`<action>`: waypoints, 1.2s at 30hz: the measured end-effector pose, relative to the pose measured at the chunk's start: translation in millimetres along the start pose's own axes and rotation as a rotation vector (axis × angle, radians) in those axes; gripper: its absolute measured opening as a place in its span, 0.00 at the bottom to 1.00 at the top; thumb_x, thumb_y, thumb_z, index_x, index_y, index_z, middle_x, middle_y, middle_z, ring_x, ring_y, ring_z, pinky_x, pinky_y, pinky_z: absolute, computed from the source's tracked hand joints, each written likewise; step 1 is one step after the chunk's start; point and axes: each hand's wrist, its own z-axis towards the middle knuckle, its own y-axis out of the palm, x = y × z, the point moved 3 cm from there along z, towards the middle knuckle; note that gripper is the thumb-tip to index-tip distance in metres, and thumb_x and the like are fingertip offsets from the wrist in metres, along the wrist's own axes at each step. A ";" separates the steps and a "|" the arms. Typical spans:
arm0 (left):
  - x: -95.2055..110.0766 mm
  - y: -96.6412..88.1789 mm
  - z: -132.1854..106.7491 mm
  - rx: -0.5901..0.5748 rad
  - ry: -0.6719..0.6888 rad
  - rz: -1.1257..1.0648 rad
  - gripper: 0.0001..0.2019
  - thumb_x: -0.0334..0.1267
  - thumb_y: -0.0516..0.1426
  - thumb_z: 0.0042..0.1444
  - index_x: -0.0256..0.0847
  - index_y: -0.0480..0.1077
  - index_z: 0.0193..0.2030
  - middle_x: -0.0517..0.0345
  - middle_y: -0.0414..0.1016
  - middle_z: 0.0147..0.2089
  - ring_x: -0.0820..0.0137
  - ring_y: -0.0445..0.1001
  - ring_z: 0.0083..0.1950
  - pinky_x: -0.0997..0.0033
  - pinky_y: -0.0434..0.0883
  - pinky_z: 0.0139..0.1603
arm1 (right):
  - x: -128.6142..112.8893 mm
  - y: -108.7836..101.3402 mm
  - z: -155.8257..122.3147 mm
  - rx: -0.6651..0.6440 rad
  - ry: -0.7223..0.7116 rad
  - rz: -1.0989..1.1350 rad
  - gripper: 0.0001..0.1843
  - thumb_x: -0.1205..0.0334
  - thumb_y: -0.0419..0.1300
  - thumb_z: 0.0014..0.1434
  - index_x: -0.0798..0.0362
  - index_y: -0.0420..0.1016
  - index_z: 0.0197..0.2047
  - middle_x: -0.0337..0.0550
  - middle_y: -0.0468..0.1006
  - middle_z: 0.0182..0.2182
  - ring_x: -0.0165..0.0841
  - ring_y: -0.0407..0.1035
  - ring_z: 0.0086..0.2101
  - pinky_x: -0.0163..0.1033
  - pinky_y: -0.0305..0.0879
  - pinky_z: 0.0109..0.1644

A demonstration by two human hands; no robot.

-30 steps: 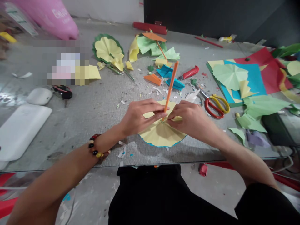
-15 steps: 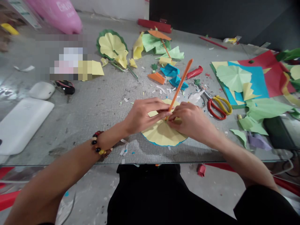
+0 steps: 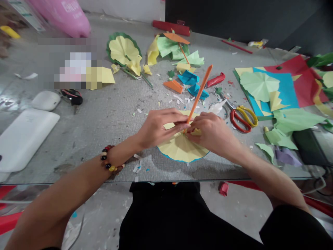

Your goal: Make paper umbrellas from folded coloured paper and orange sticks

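Observation:
A round pleated yellow paper disc (image 3: pixel 179 149) with a blue edge lies near the table's front edge. An orange paper stick (image 3: pixel 200 92) rises from its middle and leans to the right. My left hand (image 3: pixel 158 126) pinches the disc at the foot of the stick. My right hand (image 3: pixel 212 133) pinches the same spot from the other side, fingers closed around the stick's base. The fingertips of both hands meet at the centre.
Red and yellow scissors (image 3: pixel 240 116) lie right of my hands, a red-handled cutter (image 3: pixel 214 80) behind them. Coloured paper sheets (image 3: pixel 283 86) cover the right side, finished paper pieces (image 3: pixel 125 52) the back. A white flat object (image 3: pixel 23 137) sits at the left.
The orange stick has tipped from near upright to leaning right. My hands stay pinched at its base. The view shifted slightly.

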 end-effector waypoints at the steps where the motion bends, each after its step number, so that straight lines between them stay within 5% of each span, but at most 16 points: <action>1: 0.1 0.0 0.2 -0.002 0.001 0.001 0.07 0.35 0.62 0.64 0.39 0.79 0.47 0.54 0.83 0.43 0.72 0.81 0.41 0.76 0.76 0.44 | 0.2 0.2 -0.1 0.003 -0.004 -0.002 0.07 0.66 0.65 0.58 0.50 0.86 0.35 0.44 0.84 0.32 0.39 0.73 0.37 0.42 0.62 0.40; 36: -1.4 -1.3 -0.1 -0.012 -0.041 0.000 0.08 0.39 0.62 0.65 0.42 0.80 0.47 0.54 0.83 0.41 0.72 0.81 0.39 0.75 0.76 0.41 | -1.1 -3.1 1.5 0.055 -0.140 -0.044 0.10 0.68 0.61 0.62 0.50 0.82 0.33 0.41 0.82 0.31 0.35 0.70 0.36 0.42 0.50 0.41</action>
